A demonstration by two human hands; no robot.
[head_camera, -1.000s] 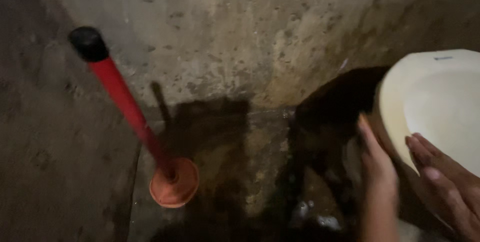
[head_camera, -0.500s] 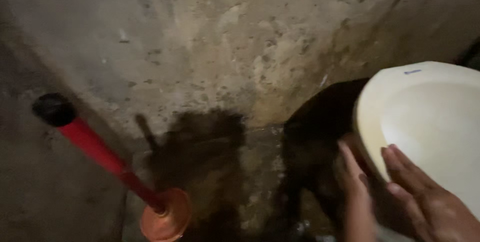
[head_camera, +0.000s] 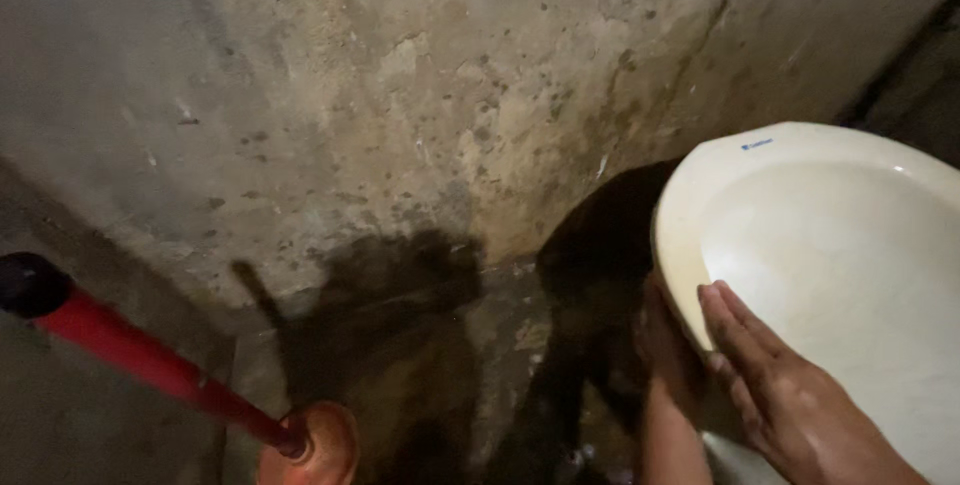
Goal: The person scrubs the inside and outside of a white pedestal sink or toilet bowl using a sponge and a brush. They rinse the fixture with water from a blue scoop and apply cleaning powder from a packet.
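Rough stained concrete wall [head_camera: 400,95] backs a smooth cream basin [head_camera: 850,265]; right hand [head_camera: 790,395] fingers flat, left hand [head_camera: 668,365] unclear.

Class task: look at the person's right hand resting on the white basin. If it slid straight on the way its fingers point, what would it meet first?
The right hand points up-left across the white basin's rim. Past the rim's edge, it would probably meet the stained concrete wall, though depth is unclear.

Two bare hands [head_camera: 790,395], sleeveless forearms.
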